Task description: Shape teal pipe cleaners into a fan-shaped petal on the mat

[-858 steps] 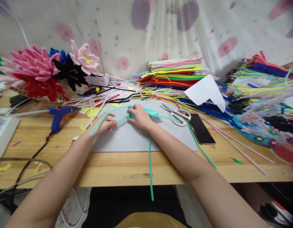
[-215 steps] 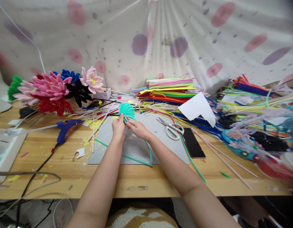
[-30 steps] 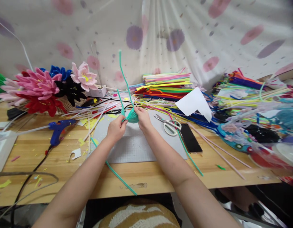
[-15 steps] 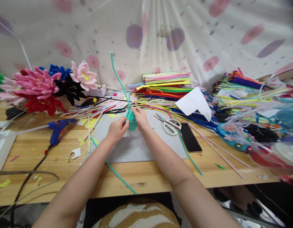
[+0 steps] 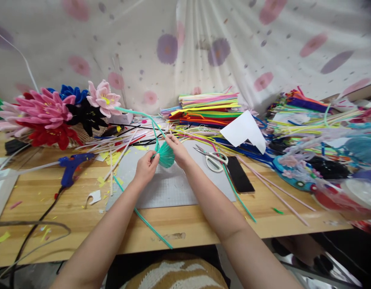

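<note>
A teal-green, fan-shaped bundle of fine strands (image 5: 166,156) is between my hands above the grey cutting mat (image 5: 185,188). My left hand (image 5: 146,166) pinches its narrow gathered end between thumb and fingers. A long green pipe cleaner (image 5: 137,112) reaches from the upper left to the fingertips of my right hand (image 5: 178,152), which are closed on it beside the bundle's upper edge. A shorter green stem stands up from the gathered end. Right of my hands lie white-handled scissors (image 5: 214,160).
A blue glue gun (image 5: 72,166) and pipe-cleaner flowers (image 5: 48,108) are at left. Stacked coloured pipe cleaners (image 5: 209,106) lie at the back. A black phone (image 5: 240,174) and white paper (image 5: 244,128) are at right. A loose green pipe cleaner (image 5: 152,226) crosses the front edge.
The long pipe cleaner has swung down from nearly upright to lean left. My left hand has shifted slightly left and the fan-shaped bundle now shows more of its face.
</note>
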Demonstrator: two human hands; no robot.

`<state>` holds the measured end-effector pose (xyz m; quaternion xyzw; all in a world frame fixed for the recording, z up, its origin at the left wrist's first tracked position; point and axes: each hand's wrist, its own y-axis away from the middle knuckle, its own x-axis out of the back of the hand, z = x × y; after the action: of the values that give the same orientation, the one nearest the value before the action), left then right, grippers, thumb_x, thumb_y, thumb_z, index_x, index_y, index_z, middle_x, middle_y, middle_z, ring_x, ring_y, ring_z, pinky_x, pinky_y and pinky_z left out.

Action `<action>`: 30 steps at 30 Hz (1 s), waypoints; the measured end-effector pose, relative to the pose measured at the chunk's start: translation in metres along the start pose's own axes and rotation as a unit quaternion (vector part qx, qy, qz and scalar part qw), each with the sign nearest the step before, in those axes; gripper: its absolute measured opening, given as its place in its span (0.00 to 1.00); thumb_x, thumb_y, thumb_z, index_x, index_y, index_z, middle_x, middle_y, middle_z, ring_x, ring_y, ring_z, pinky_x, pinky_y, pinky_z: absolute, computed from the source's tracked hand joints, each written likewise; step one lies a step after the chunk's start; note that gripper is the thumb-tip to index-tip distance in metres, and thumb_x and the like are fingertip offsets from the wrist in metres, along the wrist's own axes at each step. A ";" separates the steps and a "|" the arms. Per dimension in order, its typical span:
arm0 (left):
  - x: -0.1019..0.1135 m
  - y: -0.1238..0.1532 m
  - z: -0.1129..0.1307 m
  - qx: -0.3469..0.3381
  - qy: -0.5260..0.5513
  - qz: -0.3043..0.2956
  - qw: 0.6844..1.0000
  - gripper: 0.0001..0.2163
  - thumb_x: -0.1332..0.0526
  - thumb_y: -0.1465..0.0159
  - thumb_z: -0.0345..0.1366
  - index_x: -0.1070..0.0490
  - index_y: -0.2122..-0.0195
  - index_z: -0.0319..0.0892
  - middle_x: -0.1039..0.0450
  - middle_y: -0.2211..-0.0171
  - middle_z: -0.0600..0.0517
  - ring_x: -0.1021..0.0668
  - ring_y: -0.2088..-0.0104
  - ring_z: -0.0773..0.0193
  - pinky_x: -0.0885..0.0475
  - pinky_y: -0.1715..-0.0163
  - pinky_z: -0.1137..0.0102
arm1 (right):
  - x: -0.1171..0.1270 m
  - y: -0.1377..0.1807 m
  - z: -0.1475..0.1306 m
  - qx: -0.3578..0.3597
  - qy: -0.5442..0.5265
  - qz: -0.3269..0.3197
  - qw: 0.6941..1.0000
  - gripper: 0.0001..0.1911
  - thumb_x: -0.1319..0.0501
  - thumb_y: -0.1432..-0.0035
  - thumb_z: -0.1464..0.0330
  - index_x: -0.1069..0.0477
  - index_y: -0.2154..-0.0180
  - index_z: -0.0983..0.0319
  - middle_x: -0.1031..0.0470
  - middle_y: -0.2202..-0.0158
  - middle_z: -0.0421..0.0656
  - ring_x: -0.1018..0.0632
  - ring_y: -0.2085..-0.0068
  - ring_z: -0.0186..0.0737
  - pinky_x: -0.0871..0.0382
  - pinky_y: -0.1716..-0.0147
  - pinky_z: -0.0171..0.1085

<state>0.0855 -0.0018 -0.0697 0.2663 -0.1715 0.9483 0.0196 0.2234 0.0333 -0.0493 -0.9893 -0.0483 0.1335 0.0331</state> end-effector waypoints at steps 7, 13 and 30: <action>0.001 -0.001 -0.005 0.061 0.020 -0.040 0.997 0.13 0.51 0.38 0.45 0.39 0.58 0.44 0.39 0.80 0.59 0.33 0.79 0.67 0.39 0.75 0.72 | 0.005 -0.002 0.006 0.085 0.190 -0.034 0.978 0.14 0.48 0.46 0.58 0.35 0.73 0.61 0.36 0.75 0.36 0.35 0.71 0.31 0.41 0.69 0.31; 0.008 0.000 0.008 0.110 -0.073 -0.043 0.990 0.19 0.55 0.37 0.52 0.39 0.55 0.45 0.31 0.77 0.54 0.26 0.74 0.60 0.36 0.72 0.68 | -0.003 0.011 -0.002 0.209 0.381 -0.112 0.894 0.12 0.51 0.41 0.65 0.38 0.75 0.61 0.37 0.73 0.39 0.35 0.67 0.34 0.40 0.64 0.34; 0.005 -0.005 -0.005 0.121 0.026 0.095 0.988 0.15 0.59 0.37 0.40 0.35 0.69 0.43 0.30 0.72 0.49 0.28 0.70 0.62 0.35 0.71 0.70 | -0.010 0.024 -0.006 0.270 0.486 -0.202 0.806 0.11 0.48 0.40 0.64 0.30 0.63 0.61 0.32 0.61 0.46 0.33 0.59 0.39 0.39 0.56 0.39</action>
<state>0.0792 0.0042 -0.0693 0.2246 -0.0791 0.9662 -0.0990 0.2177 0.0077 -0.0424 -0.8438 -0.1872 -0.3670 0.3439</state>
